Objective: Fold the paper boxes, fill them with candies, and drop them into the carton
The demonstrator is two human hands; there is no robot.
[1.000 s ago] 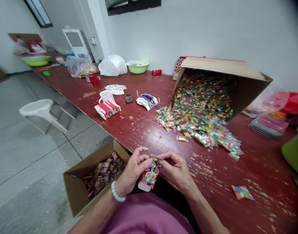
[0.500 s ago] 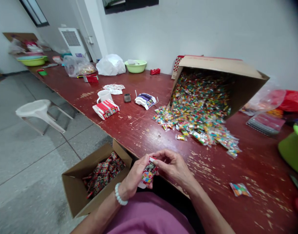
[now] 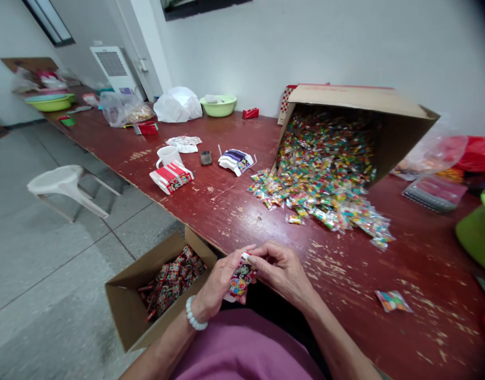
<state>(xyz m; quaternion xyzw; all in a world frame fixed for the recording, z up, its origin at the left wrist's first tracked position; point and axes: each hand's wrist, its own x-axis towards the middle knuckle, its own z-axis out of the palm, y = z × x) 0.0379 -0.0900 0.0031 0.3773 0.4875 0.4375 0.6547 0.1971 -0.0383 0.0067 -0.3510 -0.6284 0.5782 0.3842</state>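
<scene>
A small printed candy box, red with colourful pictures, is held upright in front of my body at the table's near edge. My left hand is wrapped round it from the left. The fingers of my right hand are closed at its top end, the thumb on a white flap there. A white flap also shows at the lower end. To the left below, an open carton holds many similar filled boxes. One clear candy packet lies on the table to the right.
A tipped carton spills many candy packets across the red table. Stacks of flat red boxes and purple boxes, a white mug and a dark phone-like device stand farther left. A green basin is at right.
My right thumb has pressed the white top flap of the candy box further down. Both hands keep their hold, and the view has shifted slightly.
</scene>
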